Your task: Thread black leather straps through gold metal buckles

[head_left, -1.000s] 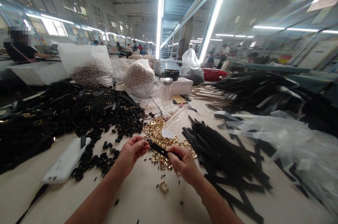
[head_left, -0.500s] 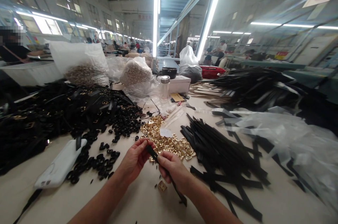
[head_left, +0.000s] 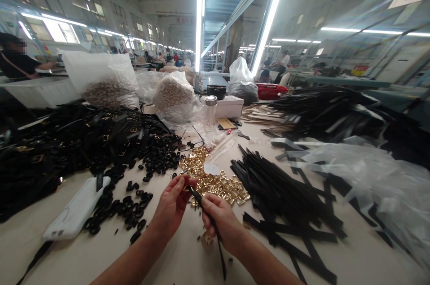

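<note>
My right hand (head_left: 220, 218) is closed around a black strap (head_left: 217, 242), whose tail hangs down below the fingers. At the strap's upper end, my left hand (head_left: 173, 200) pinches a small gold buckle (head_left: 187, 188), partly hidden by the fingers. The strap's tip meets the buckle; whether it runs through it I cannot tell. Just behind both hands spreads a pile of gold buckles (head_left: 223, 186). One loose gold buckle (head_left: 207, 238) lies on the table below my right hand.
Black straps (head_left: 282, 186) are heaped on the right, beside clear plastic sheeting (head_left: 379, 177). Small black loops (head_left: 124, 206) and a white power bank (head_left: 76, 209) lie left. Finished-looking buckled straps (head_left: 83, 137) pile farther left. A glass bottle (head_left: 210, 112) and eyeglasses (head_left: 193, 144) stand behind the buckles.
A gold buckle now shows in my left fingers at the strap's end. The strap's tail has swung slightly left. At far left, a co-worker's arm has come into view.
</note>
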Tool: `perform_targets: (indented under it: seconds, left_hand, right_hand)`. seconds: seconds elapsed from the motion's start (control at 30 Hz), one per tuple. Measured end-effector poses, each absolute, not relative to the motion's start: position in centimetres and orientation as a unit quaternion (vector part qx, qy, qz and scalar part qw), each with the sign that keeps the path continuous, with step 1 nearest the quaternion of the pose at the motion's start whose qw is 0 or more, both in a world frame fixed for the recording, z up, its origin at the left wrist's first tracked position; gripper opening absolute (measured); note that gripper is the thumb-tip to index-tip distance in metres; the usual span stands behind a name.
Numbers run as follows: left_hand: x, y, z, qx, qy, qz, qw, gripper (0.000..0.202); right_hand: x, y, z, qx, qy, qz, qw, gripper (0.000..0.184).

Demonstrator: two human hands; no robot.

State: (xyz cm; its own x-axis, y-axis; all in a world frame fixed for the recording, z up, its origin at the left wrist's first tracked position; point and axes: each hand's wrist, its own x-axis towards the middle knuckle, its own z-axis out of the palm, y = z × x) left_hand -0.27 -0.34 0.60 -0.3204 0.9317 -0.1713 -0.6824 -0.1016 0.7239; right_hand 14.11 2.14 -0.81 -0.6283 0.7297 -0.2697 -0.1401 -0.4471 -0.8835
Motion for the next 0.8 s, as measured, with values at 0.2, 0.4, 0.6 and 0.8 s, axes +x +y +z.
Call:
perform_targets:
  seconds: [0.2, 0.4, 0.6, 0.8]
  left_hand:
    - [-0.6, -0.4, 0.5, 0.141, 0.362, 0.692, 0.608, 0.031]
    - [-0.7, -0.7, 0.5, 0.169, 0.353, 0.626, 0.675, 0.027]
    - [-0.9, -0.7, 0.9, 0.192, 0.374, 0.62, 0.662, 0.03]
    - [-0.6, -0.9, 0.5, 0.235, 0.401, 0.585, 0.665, 0.028]
  right_hand:
    - [14.5, 2.4, -0.1, -0.321, -0.503, 0.744, 0.301, 0.039]
    - [15.6, 2.9, 1.0, -0.326, -0.612, 0.643, 0.325, 0.031]
    - [16.4, 3.1, 2.0, -0.324, -0.75, 0.473, 0.331, 0.018]
    - [16.4, 3.3, 1.8, -0.323, -0.757, 0.465, 0.326, 0.017]
